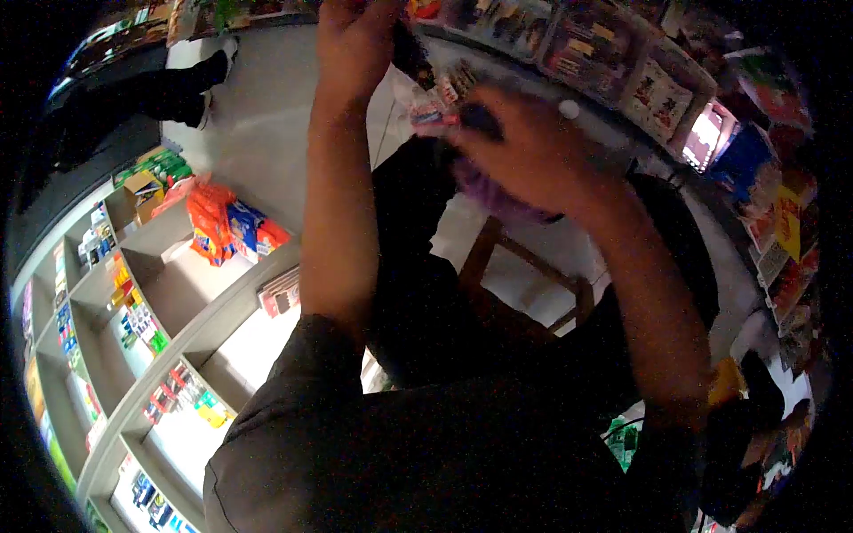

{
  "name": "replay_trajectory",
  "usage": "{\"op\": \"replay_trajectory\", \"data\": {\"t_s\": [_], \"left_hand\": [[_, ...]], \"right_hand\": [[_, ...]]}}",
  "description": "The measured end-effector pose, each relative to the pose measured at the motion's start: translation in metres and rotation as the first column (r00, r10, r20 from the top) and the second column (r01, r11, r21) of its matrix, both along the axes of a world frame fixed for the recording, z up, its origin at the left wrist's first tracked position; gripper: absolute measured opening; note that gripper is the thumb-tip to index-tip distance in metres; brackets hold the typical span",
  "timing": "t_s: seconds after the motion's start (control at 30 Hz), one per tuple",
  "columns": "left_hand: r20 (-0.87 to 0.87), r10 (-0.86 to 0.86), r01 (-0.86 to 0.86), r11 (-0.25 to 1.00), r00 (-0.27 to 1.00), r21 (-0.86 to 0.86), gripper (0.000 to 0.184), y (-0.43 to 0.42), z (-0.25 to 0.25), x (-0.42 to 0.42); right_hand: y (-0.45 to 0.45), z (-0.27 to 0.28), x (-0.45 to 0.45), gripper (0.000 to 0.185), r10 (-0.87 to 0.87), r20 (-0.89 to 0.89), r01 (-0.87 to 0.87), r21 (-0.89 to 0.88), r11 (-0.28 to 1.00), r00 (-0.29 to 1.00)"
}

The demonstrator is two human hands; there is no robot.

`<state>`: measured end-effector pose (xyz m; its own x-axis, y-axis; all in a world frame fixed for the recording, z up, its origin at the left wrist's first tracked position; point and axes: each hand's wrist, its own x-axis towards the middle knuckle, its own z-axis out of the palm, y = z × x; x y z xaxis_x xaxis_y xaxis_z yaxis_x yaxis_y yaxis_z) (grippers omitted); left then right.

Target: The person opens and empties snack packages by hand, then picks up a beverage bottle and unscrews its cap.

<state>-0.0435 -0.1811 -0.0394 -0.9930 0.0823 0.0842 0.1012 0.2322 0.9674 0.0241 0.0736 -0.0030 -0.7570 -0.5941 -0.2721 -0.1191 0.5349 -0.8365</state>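
Observation:
My left hand [357, 40] is raised at the top edge, its fingers partly cut off and dim. A dark object [411, 55] shows right beside it; I cannot tell whether the hand holds it. My right hand [529, 151] is in front of me with its fingers curled, closed around something dark that is blurred. Just off its fingertips is a clear plastic packet [433, 114] with red and white contents, seemingly touching them. A purple bag or cloth [502, 194] hangs below the right hand, partly hidden by it.
Shelves [191, 342] with small packs stand at left, with orange and blue bags [227, 226] on them. Another person's dark-trousered legs [151, 98] are at upper left. A wooden stool [524, 253] is below my hands. Display bins [591, 53] and a lit screen [708, 135] line the upper right.

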Motion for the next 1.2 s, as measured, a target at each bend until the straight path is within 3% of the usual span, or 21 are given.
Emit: {"op": "replay_trajectory", "data": {"t_s": [0.03, 0.1, 0.13, 0.17, 0.2, 0.23, 0.33, 0.37, 0.43, 0.47, 0.5, 0.63, 0.77, 0.87, 0.9, 0.93, 1.0, 1.07, 1.13, 1.2], "left_hand": [[0.108, 0.063, -0.051, 0.992, 0.992, -0.113, 0.031, -0.004, 0.01, 0.009], [0.231, 0.169, -0.136, 0.979, 0.958, -0.152, 0.028, 0.006, 0.029, 0.015], [0.191, 0.152, -0.104, 0.966, 0.97, -0.239, 0.03, 0.007, 0.026, 0.017], [0.153, 0.134, -0.078, 0.943, 0.979, -0.325, 0.032, 0.006, 0.021, 0.019], [0.115, 0.112, -0.056, 0.911, 0.987, -0.408, 0.035, 0.002, 0.016, 0.021], [0.403, 0.058, -0.009, 0.992, 0.914, -0.124, 0.059, -0.006, 0.008, 0.029], [0.109, -0.074, 0.12, 0.851, 0.991, -0.511, 0.052, -0.014, -0.013, 0.036], [0.069, -0.034, 0.068, 0.809, 0.997, -0.584, 0.052, -0.023, -0.039, 0.039], [-0.025, -0.137, 0.092, 0.778, 0.99, -0.622, 0.052, -0.023, -0.072, 0.061], [-0.07, -0.191, 0.103, 0.762, 0.979, -0.639, 0.051, -0.019, -0.081, 0.067], [-0.133, -0.346, 0.137, 0.653, 0.929, -0.745, 0.049, -0.019, -0.087, 0.07], [0.115, -0.511, 0.364, 0.419, 0.852, -0.832, 0.047, -0.014, -0.124, 0.079], [0.184, -0.656, 0.433, 0.24, 0.732, -0.869, 0.055, -0.008, -0.159, 0.079], [0.114, -0.667, 0.434, 0.336, 0.736, -0.836, 0.066, 0.004, -0.16, 0.08], [0.147, -0.622, 0.486, 0.42, 0.769, -0.767, 0.069, 0.011, -0.147, 0.075], [0.185, -0.574, 0.52, 0.501, 0.798, -0.691, 0.072, 0.014, -0.139, 0.07], [0.223, -0.488, 0.536, 0.741, 0.844, -0.405, 0.076, 0.011, -0.144, 0.068], [0.293, -0.414, 0.482, 0.849, 0.862, -0.216, 0.076, 0.004, -0.148, 0.064], [0.331, -0.389, 0.458, 0.873, 0.86, -0.165, 0.07, 0.002, -0.155, 0.062], [0.36, -0.4, 0.495, 0.839, 0.843, -0.227, 0.065, -0.003, -0.159, 0.063]], "right_hand": [[0.003, 0.001, -0.006, 0.04, -0.086, 0.145, 0.091, -0.029, 0.995, 0.986], [0.013, 0.011, -0.023, 0.043, -0.234, 0.429, 0.274, -0.034, 0.961, 0.873], [0.024, -0.014, -0.031, 0.044, -0.309, 0.072, 0.313, -0.056, 0.948, 0.948], [0.039, -0.053, -0.042, 0.044, -0.351, -0.292, 0.338, -0.094, 0.936, 0.89], [0.038, -0.055, -0.048, 0.045, -0.359, -0.615, 0.348, -0.143, 0.926, 0.702], [0.036, -0.054, -0.042, 0.053, -0.428, -0.487, 0.461, -0.058, 0.885, 0.761], [0.025, 0.014, -0.035, 0.072, -0.589, -0.073, 0.592, 0.17, 0.788, 0.805], [0.034, 0.02, -0.044, 0.074, -0.581, 0.072, 0.565, 0.166, 0.808, 0.811], [0.038, 0.017, -0.049, 0.077, -0.524, 0.176, 0.511, 0.116, 0.852, 0.834], [0.034, 0.009, -0.048, 0.078, -0.486, 0.137, 0.48, 0.077, 0.874, 0.863], [0.034, 0.005, -0.047, 0.079, -0.449, 0.097, 0.447, 0.042, 0.894, 0.888], [0.028, 0.021, -0.029, 0.076, -0.362, 0.114, 0.363, 0.016, 0.932, 0.925], [0.032, 0.02, -0.042, 0.075, -0.216, 0.273, 0.21, 0.054, 0.976, 0.937], [0.036, 0.014, -0.042, 0.065, -0.175, 0.345, 0.212, -0.072, 0.975, 0.922], [0.024, -0.003, -0.031, 0.053, -0.263, 0.18, 0.28, -0.076, 0.957, 0.948], [0.015, -0.014, -0.024, 0.043, -0.342, 0.007, 0.341, -0.096, 0.935, 0.94], [0.01, -0.019, -0.021, 0.042, -0.329, 0.014, 0.328, -0.124, 0.936, 0.944], [0.006, -0.02, -0.02, 0.041, -0.317, 0.013, 0.316, -0.14, 0.938, 0.948], [0.004, -0.019, -0.016, 0.04, -0.307, 0.013, 0.305, -0.138, 0.942, 0.952], [0.0, -0.022, -0.01, 0.039, -0.282, -0.025, 0.276, -0.143, 0.95, 0.959]]}}
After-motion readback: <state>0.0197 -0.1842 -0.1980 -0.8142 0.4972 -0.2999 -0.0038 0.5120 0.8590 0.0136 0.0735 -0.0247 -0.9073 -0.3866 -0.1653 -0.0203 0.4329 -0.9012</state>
